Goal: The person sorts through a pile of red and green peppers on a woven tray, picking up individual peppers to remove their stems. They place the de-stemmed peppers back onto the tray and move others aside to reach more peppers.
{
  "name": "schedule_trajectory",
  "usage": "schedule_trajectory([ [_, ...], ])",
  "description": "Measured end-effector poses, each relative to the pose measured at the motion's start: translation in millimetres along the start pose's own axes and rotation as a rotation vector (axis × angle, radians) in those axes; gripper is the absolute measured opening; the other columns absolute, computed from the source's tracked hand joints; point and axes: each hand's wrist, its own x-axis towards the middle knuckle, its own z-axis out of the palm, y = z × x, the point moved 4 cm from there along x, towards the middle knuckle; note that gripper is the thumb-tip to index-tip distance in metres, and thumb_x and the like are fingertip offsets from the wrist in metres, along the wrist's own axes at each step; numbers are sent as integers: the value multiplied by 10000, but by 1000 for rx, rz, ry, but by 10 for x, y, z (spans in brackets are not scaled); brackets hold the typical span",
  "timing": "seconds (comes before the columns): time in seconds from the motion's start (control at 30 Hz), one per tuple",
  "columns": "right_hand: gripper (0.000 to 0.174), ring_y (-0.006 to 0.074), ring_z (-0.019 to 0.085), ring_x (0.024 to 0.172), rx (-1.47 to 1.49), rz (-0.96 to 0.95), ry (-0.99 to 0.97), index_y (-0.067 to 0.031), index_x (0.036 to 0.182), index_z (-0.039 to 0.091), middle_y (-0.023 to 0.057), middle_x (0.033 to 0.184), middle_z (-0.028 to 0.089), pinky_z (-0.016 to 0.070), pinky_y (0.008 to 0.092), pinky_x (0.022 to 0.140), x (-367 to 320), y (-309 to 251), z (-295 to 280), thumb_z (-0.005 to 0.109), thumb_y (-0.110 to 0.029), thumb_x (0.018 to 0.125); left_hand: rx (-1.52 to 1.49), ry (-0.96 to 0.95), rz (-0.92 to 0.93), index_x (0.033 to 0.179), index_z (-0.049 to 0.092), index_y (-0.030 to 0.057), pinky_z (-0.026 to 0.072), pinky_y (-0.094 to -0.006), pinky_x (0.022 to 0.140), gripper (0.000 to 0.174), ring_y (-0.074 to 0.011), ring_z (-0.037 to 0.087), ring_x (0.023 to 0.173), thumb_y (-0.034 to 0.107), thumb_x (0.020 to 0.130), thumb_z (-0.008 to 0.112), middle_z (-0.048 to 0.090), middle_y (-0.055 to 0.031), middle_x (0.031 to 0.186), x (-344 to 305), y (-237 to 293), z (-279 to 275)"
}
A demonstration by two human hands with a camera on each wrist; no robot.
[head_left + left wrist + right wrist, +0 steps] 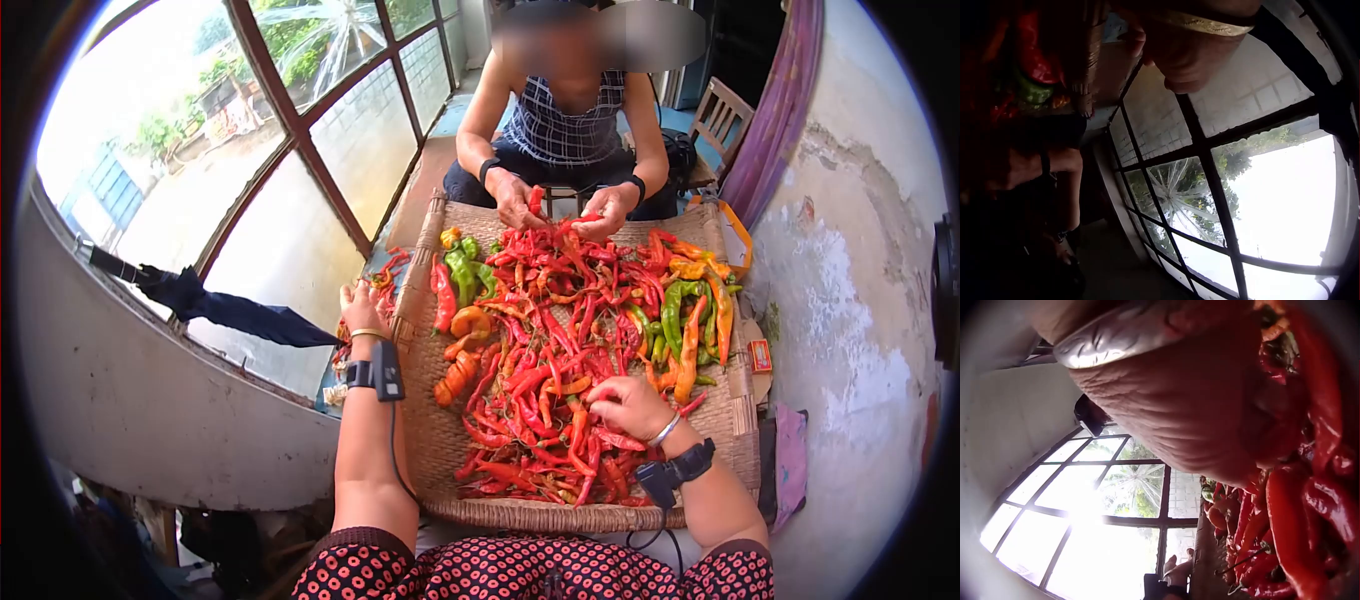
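Note:
Red peppers [540, 385] lie heaped on a woven tray [425, 420]. Past the tray's left rim, my left hand [364, 312] hangs above more red peppers [392, 268]; its fingers are loosely bent, and nothing shows in them in the left wrist view, where the hand [1191, 59] is before the window. My right hand [635, 410] is low over the right front part of the heap, fingers bent down toward the peppers. In the right wrist view the back of that hand [1179, 400] hides its fingertips, beside a long red pepper [1291, 531].
Across the tray, a seated person's hands [602, 212] hold red peppers. Green peppers [462, 272] and orange ones [470, 322] lie at the left, more green and orange at the right. A folded umbrella [250, 315] leans by the window; a matchbox [760, 355] sits right of the tray.

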Motion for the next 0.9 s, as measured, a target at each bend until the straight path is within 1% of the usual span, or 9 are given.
schedule_trajectory([
  [0.1,183,263,553,617,35,93,164,-4,705,603,139,664,550,427,336,562,-4,31,-165,612,-186,724,149,-300,94,1095,466,65,423,-203,556,302,-92,534,707,126,808,537,560,-27,852,-226,20,230],
  [0.23,193,238,536,595,-139,34,340,6,715,601,117,657,537,423,321,564,-41,-40,-283,615,-186,731,211,-858,65,923,591,58,415,-173,535,136,-39,491,622,76,799,538,571,11,805,-1394,84,900],
  [0.27,176,209,544,611,58,-3,343,6,735,605,95,667,549,430,312,572,-34,-14,-265,609,-170,743,346,-987,-92,956,585,48,439,-189,594,169,-56,513,679,74,793,548,570,5,833,-1619,-57,933],
  [0.37,129,111,545,628,479,74,252,-2,814,613,30,704,574,447,258,571,-80,-104,-254,577,-123,786,528,-1585,-74,1171,447,29,469,-233,678,381,-92,530,822,124,818,556,502,-44,1093,-2484,-229,970],
  [0.4,130,91,538,614,625,123,234,-5,831,610,25,712,577,445,234,559,-95,-129,-242,568,-123,796,588,-1675,-290,1223,385,33,470,-233,688,465,-98,532,836,172,818,568,489,-57,1113,-2658,-309,901],
  [0.43,131,71,531,601,768,171,213,-8,848,606,20,721,580,444,211,548,-112,-125,-231,560,-123,805,563,-1841,-82,1248,361,50,472,-223,648,494,-90,533,778,187,820,567,506,-52,1074,-2785,-414,876],
  [0.5,131,67,531,577,782,134,208,-17,868,605,26,729,587,445,195,527,-116,-53,-205,558,-124,808,781,-1792,-387,1206,411,53,451,-200,581,435,-63,518,691,205,827,561,552,-22,938,-2850,-488,784],
  [0.6,145,75,546,610,963,178,227,-7,881,603,32,739,593,458,200,533,-119,-5,-179,551,-126,816,865,-1750,-512,1087,501,51,405,-175,521,312,-28,477,613,230,836,549,563,24,786,-2782,-626,732],
  [0.9,139,79,544,574,919,202,231,-23,874,592,33,731,589,439,187,471,-100,72,-155,566,-141,805,804,-1772,-614,835,554,78,321,-154,453,173,-2,411,528,250,844,536,506,72,644,-2774,-740,667],
])
